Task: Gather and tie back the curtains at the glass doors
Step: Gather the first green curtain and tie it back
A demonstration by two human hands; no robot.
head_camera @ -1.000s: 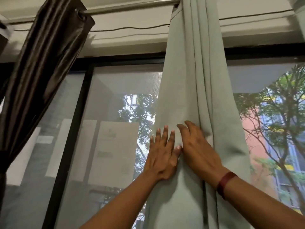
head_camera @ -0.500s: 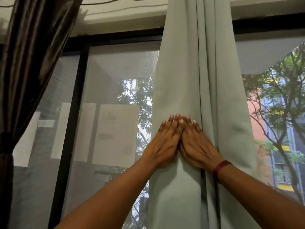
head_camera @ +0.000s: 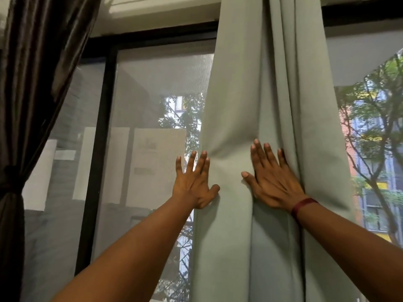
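Brown, glossy curtain (head_camera: 32, 83) hangs at your far left, cinched low down by a tie (head_camera: 11, 184). Next comes the black door frame (head_camera: 98, 149), then the glass door (head_camera: 152, 83) with pale sheets showing behind it. Your left hand (head_camera: 194, 186) is flat and wide, fingers straight and spread, at the left edge of the grey-green curtain (head_camera: 261, 94) — thumb on the cloth, outer fingers past the edge over the glass. That curtain hangs in long folds down the middle, untied. Your right hand (head_camera: 272, 182) lies open on it, fingers straight, apart from the left — its outer edge against a deep fold. A dark red band (head_camera: 304, 207) circles that wrist. Trees (head_camera: 375, 127) show outside at far right.
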